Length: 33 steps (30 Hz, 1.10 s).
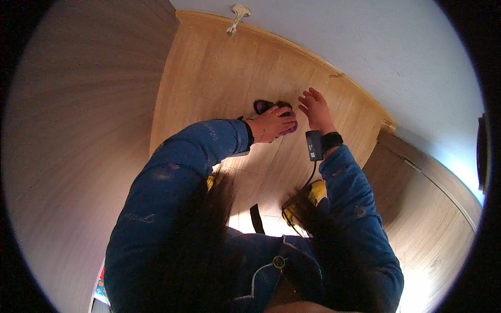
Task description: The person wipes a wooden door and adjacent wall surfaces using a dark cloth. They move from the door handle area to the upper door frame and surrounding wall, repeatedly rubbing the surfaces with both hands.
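Observation:
My left hand (272,124) is closed over a purple and black fuzzy item (289,127), low over the wood-look floor. A dark, rounded part with a purple inside (261,106) sticks out beyond my fingers; I cannot tell exactly what the item is. Just to the right, my right hand (314,109) is held with its fingers apart and nothing in it. A black wristband (332,140) and a small dark box with a cable (314,146) sit at my right wrist. My left palm and the underside of the item are hidden.
A wooden panel (90,117) rises on the left. Beyond the floor (211,70) is a pale wall (332,35) with a wooden skirting board and a whitish fitting (238,17). A wooden cabinet (422,184) stands at right. Yellow footwear (318,191) shows below my arms.

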### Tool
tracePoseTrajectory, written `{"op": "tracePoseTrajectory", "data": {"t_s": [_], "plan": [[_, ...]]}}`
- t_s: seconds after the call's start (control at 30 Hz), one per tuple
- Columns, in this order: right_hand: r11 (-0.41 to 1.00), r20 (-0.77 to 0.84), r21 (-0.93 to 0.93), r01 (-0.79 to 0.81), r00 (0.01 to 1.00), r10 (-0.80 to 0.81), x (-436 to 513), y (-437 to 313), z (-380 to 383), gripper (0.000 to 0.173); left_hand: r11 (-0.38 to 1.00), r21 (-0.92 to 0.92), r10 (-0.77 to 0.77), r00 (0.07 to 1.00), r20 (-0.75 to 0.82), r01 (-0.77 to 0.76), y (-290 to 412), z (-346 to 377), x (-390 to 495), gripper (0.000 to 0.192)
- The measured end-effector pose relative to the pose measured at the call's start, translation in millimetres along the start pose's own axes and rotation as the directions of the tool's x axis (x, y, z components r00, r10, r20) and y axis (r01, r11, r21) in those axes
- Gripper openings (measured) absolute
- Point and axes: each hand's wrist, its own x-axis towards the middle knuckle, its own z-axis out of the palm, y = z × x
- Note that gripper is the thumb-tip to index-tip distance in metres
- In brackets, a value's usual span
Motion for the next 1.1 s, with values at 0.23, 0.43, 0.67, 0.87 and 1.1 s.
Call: {"op": "tracePoseTrajectory", "data": {"t_s": [0.23,0.43,0.67,0.87,1.1], "plan": [[0.97,0.026,-0.211,0.119,0.993,-0.116,4,10,30,0.052,0.69,-0.661,-0.452,0.888,-0.077,0.294,-58,-99,-22,0.051],[0.442,0.356,-0.478,0.759,0.627,-0.693,3,-24,93,0.062,0.744,-0.085,-0.608,0.619,-0.497,0.663,-76,-193,-54,0.054],[0.062,0.634,-0.654,0.754,0.591,-0.499,-24,-60,174,0.072,0.698,0.315,-0.501,0.754,-0.426,0.643,-78,-201,-35,0.057],[-0.214,0.657,-0.709,0.672,0.518,-0.548,24,-78,180,0.064,0.733,0.461,-0.399,0.865,-0.304,0.5,-141,-243,-6,0.051],[-0.311,0.72,-0.63,0.712,0.387,-0.576,39,-95,206,0.057,0.614,0.596,-0.401,0.855,-0.329,0.518,-167,-271,-23,0.043]]}}
